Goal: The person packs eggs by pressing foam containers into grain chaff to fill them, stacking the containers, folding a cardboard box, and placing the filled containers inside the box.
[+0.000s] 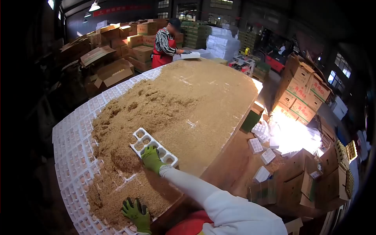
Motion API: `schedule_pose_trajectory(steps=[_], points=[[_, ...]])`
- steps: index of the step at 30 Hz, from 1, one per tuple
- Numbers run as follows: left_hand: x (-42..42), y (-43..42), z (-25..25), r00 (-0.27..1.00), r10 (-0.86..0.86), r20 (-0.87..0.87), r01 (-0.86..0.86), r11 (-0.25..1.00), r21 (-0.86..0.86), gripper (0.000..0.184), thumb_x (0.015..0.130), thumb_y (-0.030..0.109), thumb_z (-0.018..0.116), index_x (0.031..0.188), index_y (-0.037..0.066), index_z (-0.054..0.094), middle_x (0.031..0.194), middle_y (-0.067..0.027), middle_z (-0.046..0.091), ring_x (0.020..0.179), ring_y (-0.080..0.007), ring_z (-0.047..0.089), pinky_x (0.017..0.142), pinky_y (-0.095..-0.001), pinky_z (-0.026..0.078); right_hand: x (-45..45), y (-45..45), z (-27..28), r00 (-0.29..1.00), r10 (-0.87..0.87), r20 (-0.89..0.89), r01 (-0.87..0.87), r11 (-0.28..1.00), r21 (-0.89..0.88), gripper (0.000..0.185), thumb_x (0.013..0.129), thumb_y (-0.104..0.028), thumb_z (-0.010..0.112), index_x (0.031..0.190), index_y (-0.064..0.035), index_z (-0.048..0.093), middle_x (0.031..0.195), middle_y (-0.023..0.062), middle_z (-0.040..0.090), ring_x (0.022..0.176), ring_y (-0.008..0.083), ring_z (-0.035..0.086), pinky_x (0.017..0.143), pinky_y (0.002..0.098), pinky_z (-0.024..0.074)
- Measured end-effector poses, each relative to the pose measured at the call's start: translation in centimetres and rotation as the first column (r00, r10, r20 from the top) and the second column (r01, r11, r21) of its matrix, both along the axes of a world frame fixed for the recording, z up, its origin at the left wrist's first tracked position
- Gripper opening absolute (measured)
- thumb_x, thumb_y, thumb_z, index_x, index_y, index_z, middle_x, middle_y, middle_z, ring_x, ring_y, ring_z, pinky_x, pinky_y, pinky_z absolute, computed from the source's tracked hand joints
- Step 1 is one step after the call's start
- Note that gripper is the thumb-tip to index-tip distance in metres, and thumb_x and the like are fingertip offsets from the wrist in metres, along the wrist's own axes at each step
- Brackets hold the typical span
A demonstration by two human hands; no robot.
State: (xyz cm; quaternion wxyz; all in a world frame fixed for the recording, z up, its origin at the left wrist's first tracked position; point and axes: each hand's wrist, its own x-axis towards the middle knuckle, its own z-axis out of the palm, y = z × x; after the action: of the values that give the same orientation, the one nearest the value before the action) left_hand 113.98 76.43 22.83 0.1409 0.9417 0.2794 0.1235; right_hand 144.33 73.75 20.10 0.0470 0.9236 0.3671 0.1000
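Note:
A white foam egg tray (140, 147) with two rows of wells lies tilted on the brown, sawdust-like material (188, 102). My right hand (152, 158), in a green glove, is closed on the near side of this tray, fingers reaching into its wells. Brown shows in the wells; I cannot tell whether that is loose material or eggs. Lower down, my left hand (136, 213), also gloved in green with dark fingers, is spread on the material near the table's front edge and holds nothing. Along the left, white trays of eggs (72, 156) stand in rows, partly buried under the heap.
Across the table a person (163, 45) in a red apron handles a white foam box (190, 55). Cartons (113, 72) are piled behind. To the right, stacked cartons (301, 92), loose white trays (261, 174) and open boxes (297, 180) stand beyond the table edge.

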Motion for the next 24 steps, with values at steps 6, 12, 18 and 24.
schedule_pose_trajectory(steps=[6,12,18,24], points=[[-9.0,9.3,-0.8,0.989,0.117,-0.091,-0.118,0.993,-0.009,0.074,0.077,0.039,0.067,0.140,0.007,0.042,0.151,-0.0224,0.026,0.138,-0.0454,0.022,0.112,-0.0581,0.015,-14.0,7.2,2.9,0.931,0.332,-0.154,-0.329,0.943,0.046,0.046,0.071,-0.036,0.069,0.107,-0.0092,0.066,0.118,0.0173,0.052,0.109,0.0366,0.049,0.080,0.0530,0.0412],[-16.3,15.2,-2.1,0.973,0.202,-0.114,-0.206,0.978,-0.027,0.096,0.069,0.045,0.073,0.145,0.005,0.031,0.149,-0.0240,0.028,0.135,-0.0446,0.026,0.112,-0.0556,0.017,-28.1,15.2,3.0,0.828,0.534,-0.172,-0.516,0.845,0.138,0.038,0.075,-0.033,0.063,0.104,-0.0083,0.068,0.118,0.0182,0.052,0.110,0.0371,0.048,0.087,0.0538,0.0385],[-24.8,19.8,-10.1,0.953,0.303,0.027,-0.303,0.943,0.140,0.111,0.069,0.055,0.072,0.147,-0.005,0.020,0.150,-0.0292,0.024,0.136,-0.0462,0.026,0.113,-0.0525,0.020,-40.5,19.1,3.4,0.768,0.639,-0.023,-0.636,0.767,0.083,0.032,0.078,-0.030,0.057,0.097,-0.0065,0.069,0.112,0.0157,0.056,0.105,0.0352,0.049,0.088,0.0494,0.0391],[-25.2,16.9,-6.0,0.926,0.374,0.058,-0.375,0.927,0.001,0.082,0.072,0.042,0.069,0.137,0.000,0.041,0.138,-0.0227,0.041,0.129,-0.0429,0.035,0.107,-0.0563,0.025,-39.7,15.1,4.6,0.702,0.666,-0.253,-0.622,0.746,0.238,0.035,0.074,-0.030,0.069,0.103,-0.0113,0.067,0.118,0.0129,0.051,0.115,0.0337,0.046,0.090,0.0499,0.0389]])
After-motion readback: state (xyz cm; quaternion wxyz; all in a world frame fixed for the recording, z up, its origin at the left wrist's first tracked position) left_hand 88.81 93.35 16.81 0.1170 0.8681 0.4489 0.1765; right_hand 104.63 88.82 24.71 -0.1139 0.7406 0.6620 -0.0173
